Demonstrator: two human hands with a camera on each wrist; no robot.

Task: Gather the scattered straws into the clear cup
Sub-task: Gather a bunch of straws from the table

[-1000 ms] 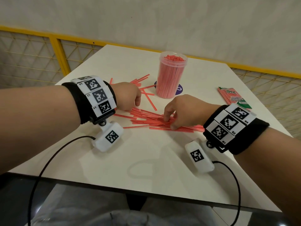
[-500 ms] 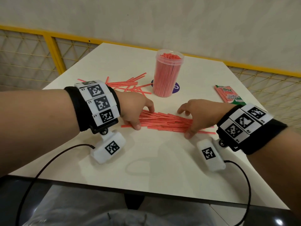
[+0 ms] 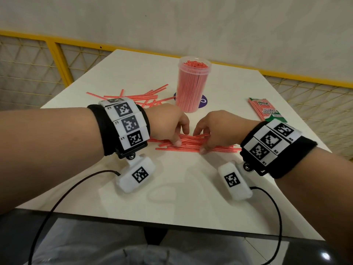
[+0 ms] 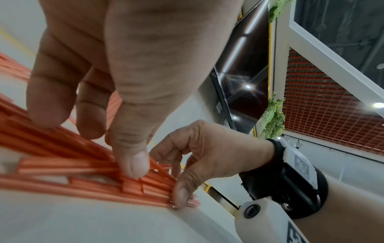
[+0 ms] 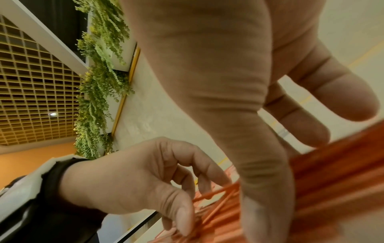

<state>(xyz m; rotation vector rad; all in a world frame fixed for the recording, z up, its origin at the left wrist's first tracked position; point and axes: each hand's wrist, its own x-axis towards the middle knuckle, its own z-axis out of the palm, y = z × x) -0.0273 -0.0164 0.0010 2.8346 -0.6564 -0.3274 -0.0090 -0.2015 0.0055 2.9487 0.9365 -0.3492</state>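
Head view has the left hand (image 3: 168, 125) and right hand (image 3: 214, 129) curled over a straw pile (image 3: 191, 145) on the counter (image 3: 181, 188), pinching it from both ends. Wrist views show thumbs pressing straws; only head shows the clear cup (image 3: 193, 85), packed full, just behind.

right hand (image 5: 239, 92) close up, thumb pressed on red straws (image 5: 324, 172) | left hand (image 5: 133, 179) lower left, fingers curled, thumb on straw ends | green hanging plants (image 5: 99, 85) far left

Red straws (image 3: 193, 146), white table (image 3: 172, 197), yellow railing (image 3: 57, 54)
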